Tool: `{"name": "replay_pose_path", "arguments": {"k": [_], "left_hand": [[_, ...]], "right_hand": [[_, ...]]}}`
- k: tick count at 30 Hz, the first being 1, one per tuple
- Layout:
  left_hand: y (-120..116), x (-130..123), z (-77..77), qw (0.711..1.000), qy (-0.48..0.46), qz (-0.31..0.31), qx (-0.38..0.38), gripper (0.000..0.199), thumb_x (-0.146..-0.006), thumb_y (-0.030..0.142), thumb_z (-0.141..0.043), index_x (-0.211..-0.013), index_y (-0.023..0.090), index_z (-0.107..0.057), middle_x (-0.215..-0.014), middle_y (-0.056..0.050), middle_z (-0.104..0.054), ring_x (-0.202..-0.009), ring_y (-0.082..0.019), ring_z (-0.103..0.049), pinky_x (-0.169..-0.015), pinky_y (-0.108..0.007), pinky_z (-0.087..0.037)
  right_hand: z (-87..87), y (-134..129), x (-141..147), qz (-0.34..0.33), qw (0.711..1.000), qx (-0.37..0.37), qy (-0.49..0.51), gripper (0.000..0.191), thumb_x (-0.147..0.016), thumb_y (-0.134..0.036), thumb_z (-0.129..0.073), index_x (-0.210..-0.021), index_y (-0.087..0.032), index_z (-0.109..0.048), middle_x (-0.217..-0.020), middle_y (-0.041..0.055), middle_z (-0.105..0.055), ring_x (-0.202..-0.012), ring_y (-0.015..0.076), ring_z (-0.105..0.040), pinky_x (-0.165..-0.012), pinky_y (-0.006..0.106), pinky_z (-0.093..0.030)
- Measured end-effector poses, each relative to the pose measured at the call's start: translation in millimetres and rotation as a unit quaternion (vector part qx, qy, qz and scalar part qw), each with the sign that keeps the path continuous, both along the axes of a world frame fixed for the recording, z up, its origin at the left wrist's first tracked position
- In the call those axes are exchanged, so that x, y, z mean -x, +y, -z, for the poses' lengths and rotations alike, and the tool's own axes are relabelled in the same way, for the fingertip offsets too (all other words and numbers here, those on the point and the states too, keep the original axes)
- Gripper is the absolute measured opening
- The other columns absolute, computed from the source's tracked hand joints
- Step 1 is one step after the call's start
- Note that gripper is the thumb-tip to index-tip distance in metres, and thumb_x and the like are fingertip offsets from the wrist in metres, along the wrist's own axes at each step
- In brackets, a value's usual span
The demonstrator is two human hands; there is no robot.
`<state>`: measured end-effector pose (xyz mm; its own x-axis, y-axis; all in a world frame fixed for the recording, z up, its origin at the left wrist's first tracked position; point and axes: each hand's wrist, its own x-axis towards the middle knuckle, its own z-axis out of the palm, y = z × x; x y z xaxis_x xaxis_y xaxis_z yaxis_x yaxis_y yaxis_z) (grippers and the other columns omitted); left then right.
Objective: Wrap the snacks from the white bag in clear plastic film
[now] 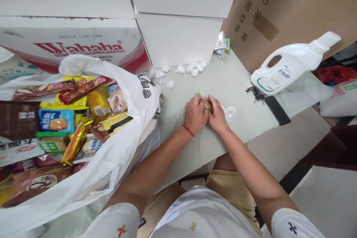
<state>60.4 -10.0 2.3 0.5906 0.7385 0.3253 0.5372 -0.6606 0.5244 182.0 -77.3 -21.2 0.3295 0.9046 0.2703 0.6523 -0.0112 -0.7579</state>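
Over the table, my left hand, with a red string round its wrist, and my right hand meet with fingers curled round a small brown item in clear plastic. Its kind is not clear, since the fingers cover most of it. A bit of green shows just beyond my left fingertips. Crumpled clear plastic lies on the table beside my right hand. Farther back, several small white plastic bundles lie along the foot of the white boxes.
A big white bag full of packaged snacks stands at left, before a Wahaha carton. To the right are a white detergent bottle, keys and a black phone. A cardboard box stands behind; small packets lie in the corner.
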Motion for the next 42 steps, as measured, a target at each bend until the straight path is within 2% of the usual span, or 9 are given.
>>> {"name": "replay_pose_path", "arguments": {"k": [3,7,11,19,24,31,35,38,42], "left_hand": [[-5.2,0.0,5.0,0.997,0.058,0.036,-0.039,0.044,-0.098,0.020,-0.043,-0.139,0.012,-0.058,-0.151,-0.018,-0.054,-0.130,-0.031,-0.054,-0.102,-0.046,-0.046],[-16.4,-3.6,3.6,0.988,0.134,0.050,-0.059,0.055,-0.100,0.013,-0.028,-0.151,0.008,-0.047,-0.162,-0.020,-0.042,-0.139,-0.034,-0.047,-0.095,-0.047,-0.050],[-18.7,-4.2,2.9,0.990,0.130,0.041,-0.042,0.054,-0.099,0.012,-0.032,-0.150,0.005,-0.049,-0.160,-0.020,-0.045,-0.140,-0.032,-0.048,-0.102,-0.046,-0.050],[-2.5,13.2,2.3,0.998,-0.023,-0.028,-0.045,0.036,-0.096,0.019,-0.045,-0.109,0.023,-0.077,-0.135,-0.006,-0.070,-0.121,-0.030,-0.059,-0.103,-0.050,-0.050],[-2.4,7.2,-0.4,0.998,0.032,0.008,-0.048,0.051,-0.102,0.024,-0.035,-0.148,0.016,-0.054,-0.158,-0.010,-0.050,-0.150,-0.029,-0.039,-0.124,-0.053,-0.028],[-4.9,4.6,6.0,0.989,0.090,0.095,-0.074,0.055,-0.106,0.030,-0.027,-0.158,0.020,-0.041,-0.167,-0.008,-0.036,-0.159,-0.024,-0.023,-0.130,-0.055,-0.010],[0.2,5.4,9.7,0.987,0.108,0.105,-0.054,0.054,-0.107,0.034,-0.027,-0.158,0.022,-0.040,-0.166,-0.009,-0.038,-0.157,-0.026,-0.029,-0.128,-0.063,-0.009],[2.2,4.6,12.0,0.988,0.103,0.108,-0.050,0.054,-0.107,0.034,-0.026,-0.158,0.022,-0.041,-0.165,-0.010,-0.039,-0.157,-0.026,-0.029,-0.127,-0.065,-0.006],[1.2,5.1,12.6,0.987,0.106,0.109,-0.052,0.052,-0.107,0.033,-0.028,-0.157,0.025,-0.042,-0.166,-0.008,-0.037,-0.157,-0.024,-0.028,-0.126,-0.065,-0.007]], "right_hand": [[-1.0,-1.6,-14.7,-0.022,0.996,-0.013,0.082,0.077,-0.093,-0.018,-0.042,-0.165,-0.027,-0.016,-0.154,0.0122,-0.048,-0.136,0.0213,-0.054,-0.114,0.047,-0.046],[-17.1,1.7,-28.0,-0.065,0.997,0.026,-0.030,0.068,-0.092,-0.015,-0.044,-0.158,-0.032,-0.040,-0.170,0.0058,-0.026,-0.130,0.0227,-0.058,-0.113,0.046,-0.047],[-23.6,14.0,-34.1,-0.075,0.984,0.076,-0.142,0.055,-0.090,-0.013,-0.047,-0.141,-0.024,-0.063,-0.158,0.0090,-0.049,-0.134,0.0304,-0.054,-0.114,0.051,-0.044],[-11.8,13.3,-17.4,-0.007,0.979,0.061,-0.197,0.041,-0.099,-0.020,-0.043,-0.130,-0.025,-0.069,-0.145,0.0092,-0.060,-0.121,0.0318,-0.054,-0.105,0.051,-0.048],[-11.0,3.5,-1.2,0.021,0.977,0.074,-0.199,0.043,-0.102,-0.021,-0.038,-0.137,-0.023,-0.063,-0.142,0.0137,-0.060,-0.121,0.0339,-0.052,-0.104,0.054,-0.045],[-7.0,-8.9,-22.1,-0.022,0.993,0.005,-0.116,0.045,-0.097,-0.021,-0.041,-0.136,-0.022,-0.064,-0.143,0.0133,-0.060,-0.129,0.0282,-0.054,-0.114,0.051,-0.043],[-16.7,-30.7,-70.4,0.124,0.988,-0.039,-0.087,0.036,-0.099,-0.037,-0.045,-0.124,-0.024,-0.068,-0.131,0.0126,-0.067,-0.126,0.0272,-0.059,-0.108,0.049,-0.048],[-20.2,-41.8,-97.4,0.197,0.977,0.080,0.003,0.044,-0.099,-0.055,-0.043,-0.108,-0.022,-0.070,-0.098,0.0113,-0.075,-0.096,0.0268,-0.070,-0.087,0.043,-0.056],[-28.9,-49.9,-94.0,0.133,0.955,0.235,0.121,0.043,-0.091,-0.062,-0.056,-0.090,-0.022,-0.070,-0.073,0.0059,-0.071,-0.067,0.0215,-0.066,-0.064,0.033,-0.053]]}}
